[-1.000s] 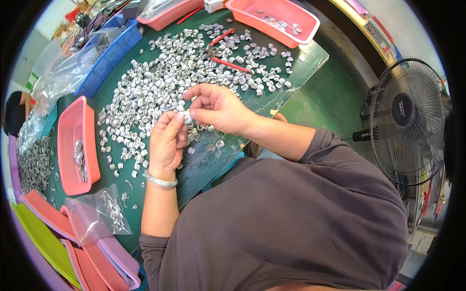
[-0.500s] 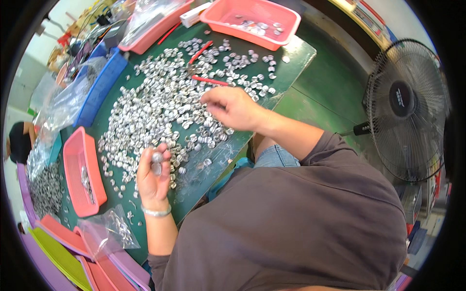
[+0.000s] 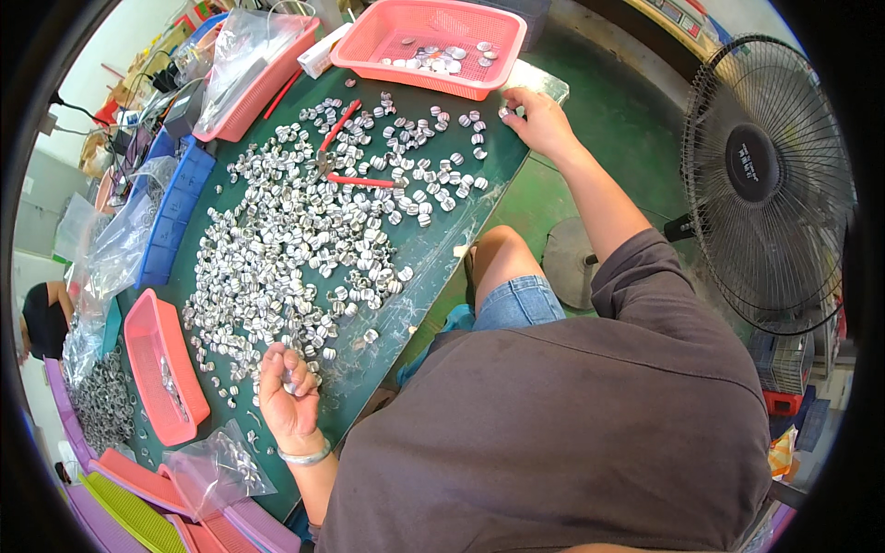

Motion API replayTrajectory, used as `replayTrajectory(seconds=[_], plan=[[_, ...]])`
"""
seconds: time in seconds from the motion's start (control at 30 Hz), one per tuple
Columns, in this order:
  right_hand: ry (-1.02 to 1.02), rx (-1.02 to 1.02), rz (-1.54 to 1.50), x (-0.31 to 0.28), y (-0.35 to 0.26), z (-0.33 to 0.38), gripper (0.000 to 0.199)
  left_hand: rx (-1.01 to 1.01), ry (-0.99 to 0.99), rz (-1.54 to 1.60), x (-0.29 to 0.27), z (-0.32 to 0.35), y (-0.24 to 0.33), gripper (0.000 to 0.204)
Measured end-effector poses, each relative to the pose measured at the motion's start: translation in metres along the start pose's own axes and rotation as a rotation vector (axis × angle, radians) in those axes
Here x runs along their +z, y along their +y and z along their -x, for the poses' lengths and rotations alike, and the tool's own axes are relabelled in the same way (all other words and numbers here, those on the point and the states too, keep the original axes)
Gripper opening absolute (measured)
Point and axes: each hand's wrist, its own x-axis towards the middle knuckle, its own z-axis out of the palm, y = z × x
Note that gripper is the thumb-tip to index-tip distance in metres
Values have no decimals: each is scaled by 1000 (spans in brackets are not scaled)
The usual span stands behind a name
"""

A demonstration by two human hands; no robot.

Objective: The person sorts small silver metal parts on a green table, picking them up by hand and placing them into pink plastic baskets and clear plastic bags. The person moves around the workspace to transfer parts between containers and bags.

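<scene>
A wide heap of small silvery, striped, curved metal pieces [image 3: 295, 240] covers the green table. Near the heap's front end, my left hand [image 3: 290, 396] is palm up, its fingers curled over small silvery round pieces [image 3: 289, 387] that are partly hidden. My right hand [image 3: 544, 122] reaches to the table's far right corner. Its thumb and fingers close on a small silvery round piece [image 3: 504, 111]; whether it is off the table I cannot tell. Red-handled pliers [image 3: 324, 164] lie spread on the heap's far part.
A pink basket [image 3: 406, 76] with silvery discs stands at the far edge. Along the left are a blue bin [image 3: 175, 217], a narrow pink basket [image 3: 147, 341] and a clear bag [image 3: 217, 470]. A standing fan [image 3: 765, 175] is at right. Stacked colored trays [image 3: 134, 507] sit lower left.
My right hand has moved from over the heap to the far right corner, onto the round piece there. My left hand's fingers have curled further over its pieces. The view has shifted.
</scene>
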Motion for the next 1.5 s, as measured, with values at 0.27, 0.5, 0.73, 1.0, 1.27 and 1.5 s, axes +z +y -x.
replayTrajectory(seconds=[0.27, 0.5, 0.73, 1.0, 1.27, 1.5], plan=[[-178, 103, -87, 0, -3, -17, 29, -15, 44, -64, 7, 7, -8, 14], [-241, 124, -241, -8, -1, -20, 27, -19, 30, -68, 3, 12, -14, 13], [-288, 290, -991, -22, -15, -1, 30, -11, 41, -60, 1, 22, -14, 13], [-163, -4, -919, -43, -50, -26, 23, 34, 1, -28, -4, 35, -8, 19], [133, -282, -261, -43, -93, -65, 30, 236, 8, -56, -25, 48, 58, 19], [-394, -507, -258, 41, -131, -9, 31, 495, 64, -17, -70, 47, 163, 30]])
